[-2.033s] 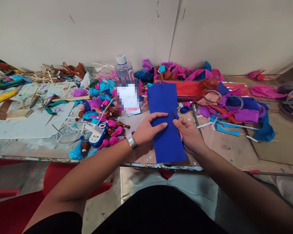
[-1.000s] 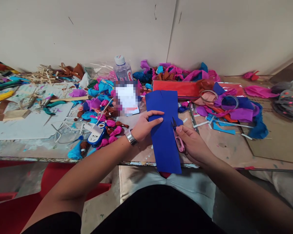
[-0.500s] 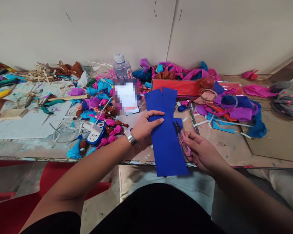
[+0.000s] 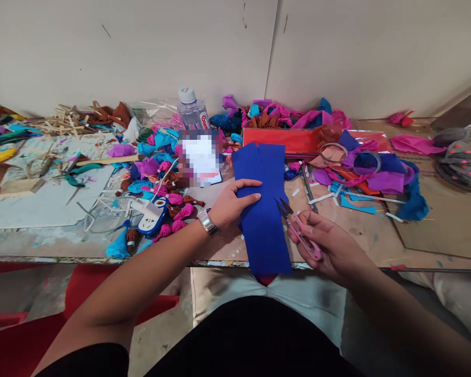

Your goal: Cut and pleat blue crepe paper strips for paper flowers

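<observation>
A long strip of dark blue paper point(image 4: 265, 230) lies over the front edge of the table, with its lower end jutting past it. My left hand point(image 4: 235, 201) grips its left side, thumb and forefinger on top and the other fingers underneath. In my right hand point(image 4: 329, 241) is a pair of pink-handled thread snips point(image 4: 304, 235). Their dark blades stand apart at the strip's right edge, beside a short cut. Another slit shows near the strip's top edge.
Behind the strip lies a red flat pack point(image 4: 282, 140). A water bottle point(image 4: 194, 112) and a blurred phone point(image 4: 201, 157) stand left of it. A power strip point(image 4: 153, 217) sits among crepe-paper bundles. Tape rolls point(image 4: 367, 163) and paper scraps are on the right.
The snips have drawn back slightly to the right and down, with their blades now spread. The blue strip's lower end has shifted left and up. My left hand keeps its hold.
</observation>
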`<state>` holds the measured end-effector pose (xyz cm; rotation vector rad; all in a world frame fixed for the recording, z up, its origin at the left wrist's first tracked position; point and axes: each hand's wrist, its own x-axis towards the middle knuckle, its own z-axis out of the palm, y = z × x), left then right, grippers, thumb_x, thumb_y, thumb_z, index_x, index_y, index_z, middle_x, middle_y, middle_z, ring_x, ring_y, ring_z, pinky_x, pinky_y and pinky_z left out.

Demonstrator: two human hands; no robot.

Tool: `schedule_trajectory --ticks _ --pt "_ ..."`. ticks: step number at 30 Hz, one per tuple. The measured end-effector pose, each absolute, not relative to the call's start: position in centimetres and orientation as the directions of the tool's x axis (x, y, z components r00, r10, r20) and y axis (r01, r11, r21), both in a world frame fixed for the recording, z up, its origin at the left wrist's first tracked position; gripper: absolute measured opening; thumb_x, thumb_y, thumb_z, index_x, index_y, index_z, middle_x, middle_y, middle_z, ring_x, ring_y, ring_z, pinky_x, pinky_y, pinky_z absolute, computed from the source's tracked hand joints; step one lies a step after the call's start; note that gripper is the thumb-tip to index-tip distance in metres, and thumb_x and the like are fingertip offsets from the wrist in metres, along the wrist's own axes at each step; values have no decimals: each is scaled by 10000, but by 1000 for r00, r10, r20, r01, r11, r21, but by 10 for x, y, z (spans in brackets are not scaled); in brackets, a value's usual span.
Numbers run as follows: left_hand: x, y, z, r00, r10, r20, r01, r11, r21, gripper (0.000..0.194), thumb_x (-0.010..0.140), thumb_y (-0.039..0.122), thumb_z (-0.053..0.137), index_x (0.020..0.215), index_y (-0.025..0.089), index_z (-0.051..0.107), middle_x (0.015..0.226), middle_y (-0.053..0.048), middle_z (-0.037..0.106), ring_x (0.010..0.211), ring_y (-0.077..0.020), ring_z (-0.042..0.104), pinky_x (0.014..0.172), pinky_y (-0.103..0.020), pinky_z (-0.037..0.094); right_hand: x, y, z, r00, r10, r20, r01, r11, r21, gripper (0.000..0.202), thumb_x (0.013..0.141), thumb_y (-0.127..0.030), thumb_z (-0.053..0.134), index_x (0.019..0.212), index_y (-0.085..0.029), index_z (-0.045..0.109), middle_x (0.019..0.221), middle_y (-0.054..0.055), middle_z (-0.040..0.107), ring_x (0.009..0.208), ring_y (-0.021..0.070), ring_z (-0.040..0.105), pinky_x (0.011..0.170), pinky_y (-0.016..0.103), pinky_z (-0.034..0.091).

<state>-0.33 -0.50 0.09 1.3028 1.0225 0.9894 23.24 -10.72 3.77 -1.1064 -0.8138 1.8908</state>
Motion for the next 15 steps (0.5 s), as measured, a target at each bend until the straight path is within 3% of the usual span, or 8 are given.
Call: schedule_trajectory --ticks 3,15 --pt "-3 -6 3 259 965 -32 -11 36 999 401 775 356 837 1139 200 772 1219 -92 722 1069 -230 664 983 -395 535 225 -97 31 -322 864 -388 -282 -479 -831 336 873 -434 797 880 -232 529 727 -43 617 417 55 411 331 182 238" --pt "-5 -4 1 264 964 -46 -53 62 997 430 773 354 842 1158 186 754 1210 -98 721 1006 -213 671 941 -386 566 217 -78 29 -322 868 -377 -325 -476 -817 337 854 -389 831 891 -224 540 812 -41 672 481 36 448 379 145 317"
